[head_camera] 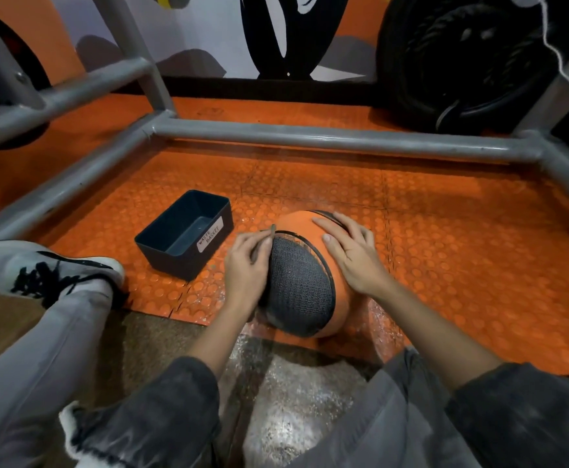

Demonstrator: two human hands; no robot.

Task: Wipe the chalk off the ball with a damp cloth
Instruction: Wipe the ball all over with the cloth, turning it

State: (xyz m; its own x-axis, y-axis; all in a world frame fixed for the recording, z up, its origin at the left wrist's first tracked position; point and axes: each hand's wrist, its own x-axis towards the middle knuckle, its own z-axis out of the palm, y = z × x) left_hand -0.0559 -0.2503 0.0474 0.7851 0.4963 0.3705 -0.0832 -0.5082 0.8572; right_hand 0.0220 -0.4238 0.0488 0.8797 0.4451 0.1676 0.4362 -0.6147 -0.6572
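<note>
An orange ball [310,221] with a dark grey textured panel lies on the orange studded floor, right in front of me. My left hand [246,268] is against the ball's left side and pinches a thin olive-grey cloth [271,232]. Only the cloth's edge shows between thumb and fingers; the hand hides the rest. My right hand [352,256] rests flat on the ball's upper right with straight fingers. Faint whitish dust marks the floor around the ball.
A dark open bin [175,261] labelled "WASTE BASKET" stands just left of the ball. Grey metal frame tubes [310,136] run behind and on both sides. A black tyre [462,62] stands at the back right. My white shoe [40,265] is at the left.
</note>
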